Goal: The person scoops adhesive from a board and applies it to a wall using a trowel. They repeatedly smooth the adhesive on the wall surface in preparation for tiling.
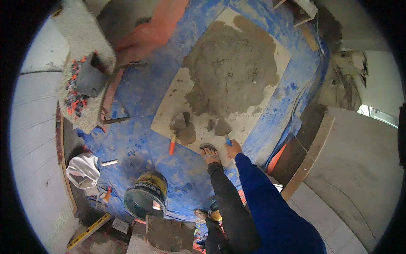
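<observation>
My right hand (233, 149) is closed round the blue handle of a trowel (221, 127). Its grey, mortar-coated blade rests on or just over the near edge of a pale board (202, 134); I cannot tell whether they touch. A broad heap of wet grey mortar (237, 67) covers most of that board. To the left lies a second trowel (173, 144) with an orange-red handle, its blade on a small mortar patch (186, 133). My sandalled foot (209, 153) stands at the board's near edge. My left hand is out of view.
Blue sheeting (139, 101) covers the floor. A large bucket (146, 194) stands at lower left, near a white cloth bag (83, 170) and a yellow spirit level (89, 230). Upper left, a bench (89, 114) carries a grey container (91, 78) and red and black tile spacers (76, 103).
</observation>
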The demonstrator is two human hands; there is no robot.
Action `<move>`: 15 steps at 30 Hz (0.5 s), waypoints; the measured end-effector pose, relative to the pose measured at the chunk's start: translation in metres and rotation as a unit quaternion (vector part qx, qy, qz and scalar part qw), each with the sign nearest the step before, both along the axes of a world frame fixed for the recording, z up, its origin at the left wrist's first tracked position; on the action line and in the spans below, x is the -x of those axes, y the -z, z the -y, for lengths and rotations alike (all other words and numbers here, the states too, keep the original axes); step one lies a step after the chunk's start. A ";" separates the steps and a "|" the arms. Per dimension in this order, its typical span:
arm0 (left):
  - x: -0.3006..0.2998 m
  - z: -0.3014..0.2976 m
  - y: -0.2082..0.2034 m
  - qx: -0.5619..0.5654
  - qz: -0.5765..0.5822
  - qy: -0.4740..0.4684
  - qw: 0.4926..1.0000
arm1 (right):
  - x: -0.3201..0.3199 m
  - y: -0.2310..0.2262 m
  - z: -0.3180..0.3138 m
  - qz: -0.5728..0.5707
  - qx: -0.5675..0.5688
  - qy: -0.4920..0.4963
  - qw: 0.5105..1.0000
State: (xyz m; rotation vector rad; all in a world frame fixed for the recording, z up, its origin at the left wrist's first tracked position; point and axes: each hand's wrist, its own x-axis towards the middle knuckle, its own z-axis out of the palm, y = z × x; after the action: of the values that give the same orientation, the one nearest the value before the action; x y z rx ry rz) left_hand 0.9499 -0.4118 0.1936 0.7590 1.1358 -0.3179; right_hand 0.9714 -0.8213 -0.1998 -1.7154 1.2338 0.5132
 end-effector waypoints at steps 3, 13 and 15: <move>-0.025 0.013 0.029 0.000 -0.029 0.015 0.999 | 0.002 0.022 0.044 -0.059 0.104 -0.060 0.991; -0.066 0.033 0.075 -0.013 -0.085 0.032 0.996 | -0.112 0.076 0.052 0.025 0.114 -0.095 0.989; -0.074 0.039 0.078 -0.015 -0.089 0.041 0.995 | -0.148 0.085 0.058 0.042 0.109 -0.093 0.989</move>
State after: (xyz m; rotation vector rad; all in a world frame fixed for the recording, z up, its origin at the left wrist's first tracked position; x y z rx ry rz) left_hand 1.0241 -0.4504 0.1159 0.8174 1.2822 -0.4453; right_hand 1.1190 -0.8792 -0.2846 -2.0286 1.1091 0.4230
